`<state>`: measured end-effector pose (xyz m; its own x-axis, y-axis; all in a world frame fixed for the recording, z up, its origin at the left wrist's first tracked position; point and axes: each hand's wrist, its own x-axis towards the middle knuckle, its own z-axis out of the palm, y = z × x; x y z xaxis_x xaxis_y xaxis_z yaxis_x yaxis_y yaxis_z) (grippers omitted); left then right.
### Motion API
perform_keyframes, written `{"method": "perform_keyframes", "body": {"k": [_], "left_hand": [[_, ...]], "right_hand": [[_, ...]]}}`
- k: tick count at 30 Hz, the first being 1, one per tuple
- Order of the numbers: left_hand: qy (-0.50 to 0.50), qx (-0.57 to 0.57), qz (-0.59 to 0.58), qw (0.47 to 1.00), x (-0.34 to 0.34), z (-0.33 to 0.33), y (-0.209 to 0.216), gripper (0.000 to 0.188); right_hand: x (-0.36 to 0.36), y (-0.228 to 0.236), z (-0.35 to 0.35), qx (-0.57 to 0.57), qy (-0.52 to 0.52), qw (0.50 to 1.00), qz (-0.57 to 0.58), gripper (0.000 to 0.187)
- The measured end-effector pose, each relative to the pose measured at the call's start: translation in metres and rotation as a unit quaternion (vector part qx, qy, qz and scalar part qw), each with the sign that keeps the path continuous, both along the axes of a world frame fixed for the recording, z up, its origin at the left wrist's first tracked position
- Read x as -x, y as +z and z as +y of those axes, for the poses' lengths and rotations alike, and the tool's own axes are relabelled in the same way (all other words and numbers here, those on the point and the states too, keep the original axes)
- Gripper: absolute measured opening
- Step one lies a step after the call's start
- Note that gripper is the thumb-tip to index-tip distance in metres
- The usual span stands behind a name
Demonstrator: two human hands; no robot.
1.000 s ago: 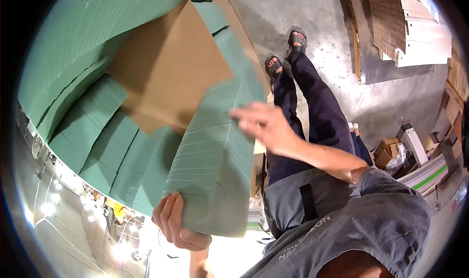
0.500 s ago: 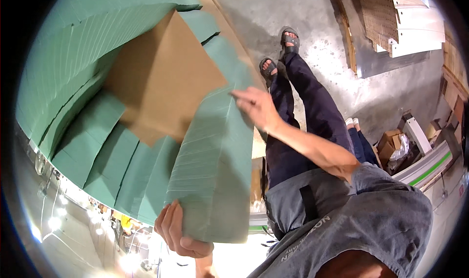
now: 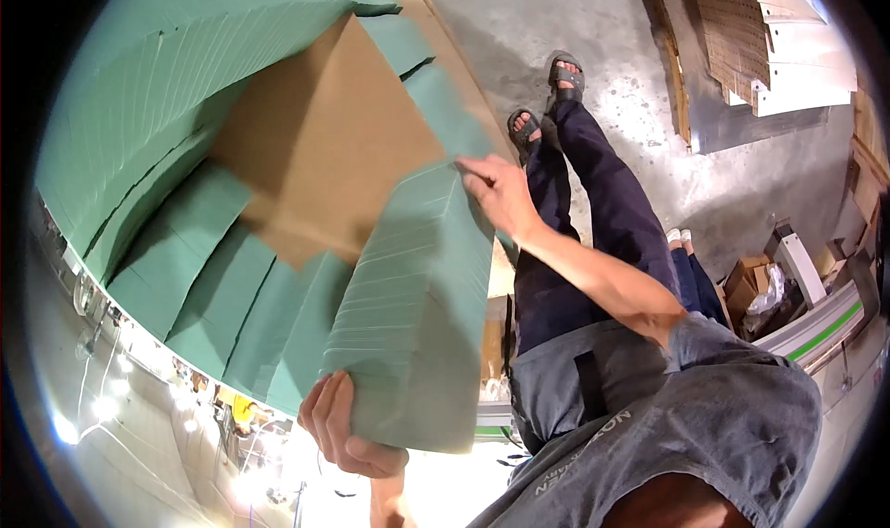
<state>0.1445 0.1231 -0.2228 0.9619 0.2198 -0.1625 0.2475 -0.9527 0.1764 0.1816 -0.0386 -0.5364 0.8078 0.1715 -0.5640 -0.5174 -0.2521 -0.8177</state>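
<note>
A long green foam-like block point(image 3: 408, 315), scored with fine lines across one face, slants up from the lower middle. At its near end my left hand point(image 3: 348, 431) is closed, fingers along the left side and thumb beneath the end. My right hand point(image 3: 505, 194) is at the block's far corner, index finger stretched to the edge and the other fingers curled. What those curled fingers may hold is hidden. Beside the block lies a brown board point(image 3: 324, 139), ringed by further green blocks point(image 3: 213, 278) and a tall curved green wall point(image 3: 158, 111).
Concrete floor point(image 3: 593, 27) lies beyond my legs. Stacked perforated and white panels point(image 3: 797, 55) stand at the upper right. A cardboard box point(image 3: 746, 287) and a rail with a green stripe point(image 3: 816, 329) are at the right. Another person's legs point(image 3: 691, 278) show behind mine. String lights point(image 3: 107, 407) glow lower left.
The whole view has shifted a little, so most things sit slightly farther right. My right hand's fingertips have moved slightly up at the block's far corner. My left hand keeps its hold.
</note>
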Motion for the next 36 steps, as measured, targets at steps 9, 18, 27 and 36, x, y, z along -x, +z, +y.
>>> {"method": "perform_keyframes", "body": {"k": [9,18,27,36], "left_hand": [[-0.008,0.024,0.031,0.999,0.003,0.005,0.008,0.058],[-0.007,0.025,0.019,0.999,0.002,0.006,0.003,0.06],[0.0,-0.002,-0.006,1.0,0.002,0.004,-0.001,0.064],[-0.005,-0.007,-0.001,1.0,0.002,0.005,0.0,0.064]], "right_hand": [[-0.001,0.137,-0.023,-0.246,0.063,0.953,-0.165,0.039],[-0.054,-0.07,-0.024,0.027,0.203,0.979,-0.01,0.031],[-0.054,-0.063,-0.01,-0.006,0.207,0.978,-0.017,0.03],[-0.063,-0.049,-0.018,-0.099,0.259,0.96,0.033,0.03]]}}
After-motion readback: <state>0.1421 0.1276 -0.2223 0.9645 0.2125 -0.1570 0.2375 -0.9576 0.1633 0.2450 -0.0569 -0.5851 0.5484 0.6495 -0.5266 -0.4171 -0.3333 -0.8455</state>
